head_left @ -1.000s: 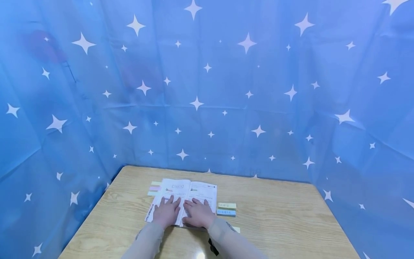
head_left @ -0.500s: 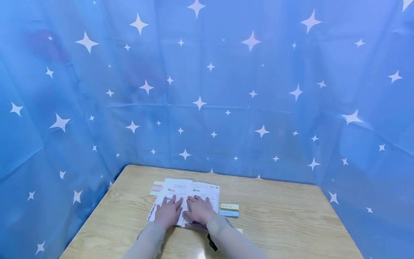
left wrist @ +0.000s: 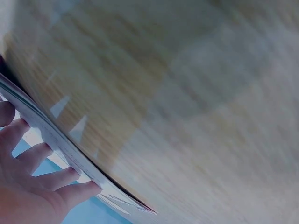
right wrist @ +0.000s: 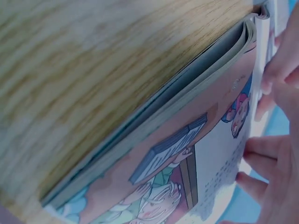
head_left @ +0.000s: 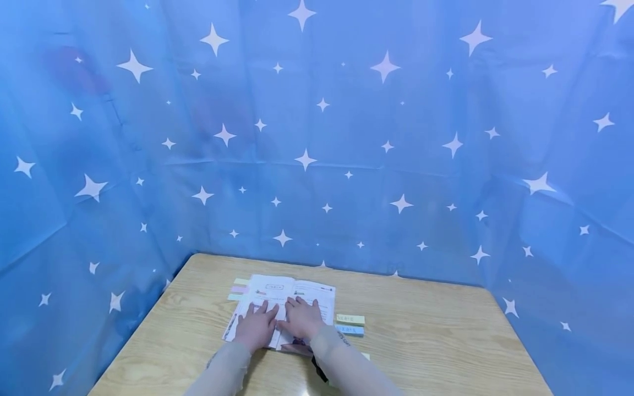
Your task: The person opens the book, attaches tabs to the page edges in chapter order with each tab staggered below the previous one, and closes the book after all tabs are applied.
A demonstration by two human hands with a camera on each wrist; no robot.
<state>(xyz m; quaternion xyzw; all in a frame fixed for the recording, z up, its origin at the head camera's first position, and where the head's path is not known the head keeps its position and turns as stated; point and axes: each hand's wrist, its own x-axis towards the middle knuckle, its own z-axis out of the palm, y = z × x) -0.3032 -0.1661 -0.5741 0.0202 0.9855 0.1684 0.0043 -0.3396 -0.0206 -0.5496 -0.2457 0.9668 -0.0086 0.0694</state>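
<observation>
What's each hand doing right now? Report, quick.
Left hand: open, fingers spread on the book, holding nothing.
Right hand: open, resting on the right side of the book, holding nothing.

Place logged as a small desk booth of study-corner type; the kind of building cannot be told. The left, far and right sides are closed off by blue cloth (head_left: 356, 132), printed with white four-pointed stars and creased by folds. The space within is taken up by a wood-grain worktop (head_left: 436, 324) with rounded far corners. Desk use is indicated by an open book (head_left: 322, 297) and a yellow paper strip (head_left: 350, 319), marked with writing, beside it.
</observation>
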